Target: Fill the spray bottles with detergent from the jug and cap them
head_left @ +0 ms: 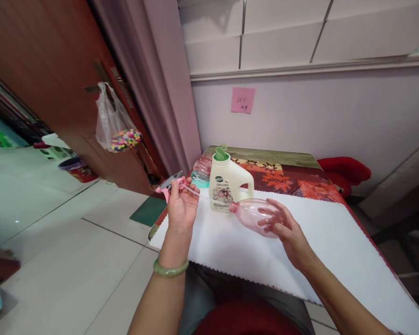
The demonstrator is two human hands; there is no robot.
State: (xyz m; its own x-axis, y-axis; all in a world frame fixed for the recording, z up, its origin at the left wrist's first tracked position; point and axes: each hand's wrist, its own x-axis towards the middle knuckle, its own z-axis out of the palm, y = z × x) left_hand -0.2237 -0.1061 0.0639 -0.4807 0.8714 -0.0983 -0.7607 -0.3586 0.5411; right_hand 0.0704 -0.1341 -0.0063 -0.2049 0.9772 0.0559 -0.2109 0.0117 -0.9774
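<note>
My left hand (pixel 183 204) is closed on a pink spray nozzle (pixel 182 183), whose thin clear tube runs to the right. The tube's far end lies at the mouth of a transparent pink bottle (pixel 260 216); whether it is inside the neck I cannot tell. Fingers of my right hand (pixel 288 228) wrap round the bottle's base, holding it on its side with the neck toward the left. Just behind the tube, a cream jug (pixel 226 181) with a handle and printed label stands upright, a green spout in its open top.
White scalloped sheet (pixel 321 242) covers most of the low table. Crumpled clear plastic (pixel 202 167) lies behind the jug on the left. A pink note (pixel 243 100) is on the wall. A bag of colourful beads (pixel 120 135) hangs from the door handle.
</note>
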